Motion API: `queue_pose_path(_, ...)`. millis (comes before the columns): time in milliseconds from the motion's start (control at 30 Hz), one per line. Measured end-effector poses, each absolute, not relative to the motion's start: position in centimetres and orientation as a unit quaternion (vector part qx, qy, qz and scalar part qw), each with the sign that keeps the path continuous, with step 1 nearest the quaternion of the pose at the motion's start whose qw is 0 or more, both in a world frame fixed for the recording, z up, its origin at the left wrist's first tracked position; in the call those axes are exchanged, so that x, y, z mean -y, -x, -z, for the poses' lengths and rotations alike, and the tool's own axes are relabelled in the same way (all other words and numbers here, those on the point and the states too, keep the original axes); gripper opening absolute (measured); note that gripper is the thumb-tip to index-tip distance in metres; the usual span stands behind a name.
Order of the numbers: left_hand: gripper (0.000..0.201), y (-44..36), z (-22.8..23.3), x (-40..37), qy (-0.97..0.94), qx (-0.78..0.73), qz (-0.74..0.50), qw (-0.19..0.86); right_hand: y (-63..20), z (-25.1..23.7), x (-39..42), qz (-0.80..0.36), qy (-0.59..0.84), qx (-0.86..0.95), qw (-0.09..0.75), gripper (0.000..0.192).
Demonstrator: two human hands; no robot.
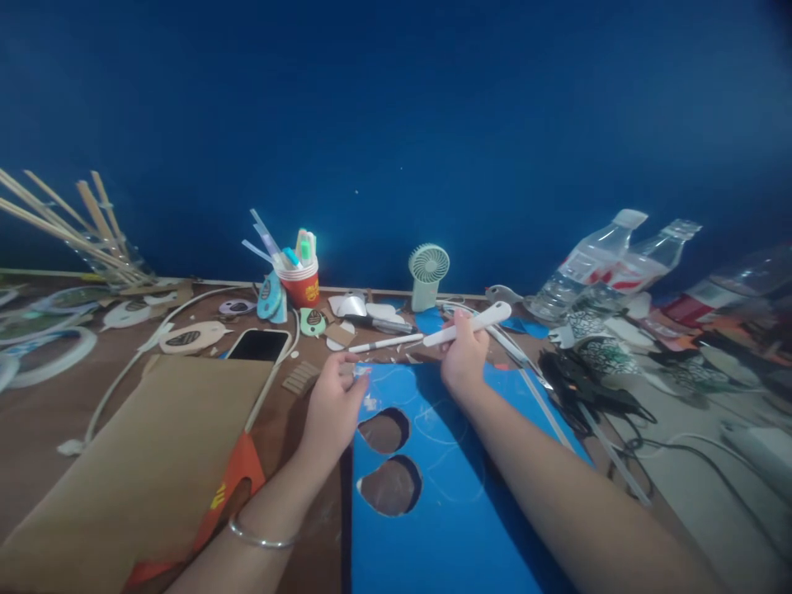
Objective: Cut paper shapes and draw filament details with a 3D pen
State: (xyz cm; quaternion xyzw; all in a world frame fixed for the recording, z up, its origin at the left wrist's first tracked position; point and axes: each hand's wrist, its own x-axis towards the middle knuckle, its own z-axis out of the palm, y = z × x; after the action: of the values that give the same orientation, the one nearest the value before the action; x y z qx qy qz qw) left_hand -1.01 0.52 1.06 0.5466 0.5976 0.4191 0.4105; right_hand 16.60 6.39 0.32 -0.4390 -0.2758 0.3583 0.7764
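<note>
A blue board (396, 553) lies in front of me, with two rounded, pointed holes cut near its left edge and faint outlines drawn on it. My left hand (331, 404) is at its upper left corner, thumb on top and the other fingers curled at the edge. Beside that thumb a whitish torn patch (370, 403) shows. Over the board's far edge, my right hand (465, 355) grips a slim white tool (495, 315) with a hole in its handle end. The tool's tip points left. A white pen-like stick (387, 342) lies just beyond the board.
Brown cardboard (204, 412) lies at left, near a phone (258, 345). Behind stand a red cup of pens (302, 287) and a small fan (428, 272). Plastic bottles (582, 264) and dark cables (575, 404) crowd the right. Wooden sticks (92, 223) stand far left.
</note>
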Motion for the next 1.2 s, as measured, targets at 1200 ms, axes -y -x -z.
queue_pose_path(1200,0.046,0.4,-2.3,-0.1,-0.332,-0.455,-0.364,0.742,-17.0,-1.7,-7.5,-0.465,0.402,0.153,0.774,0.028)
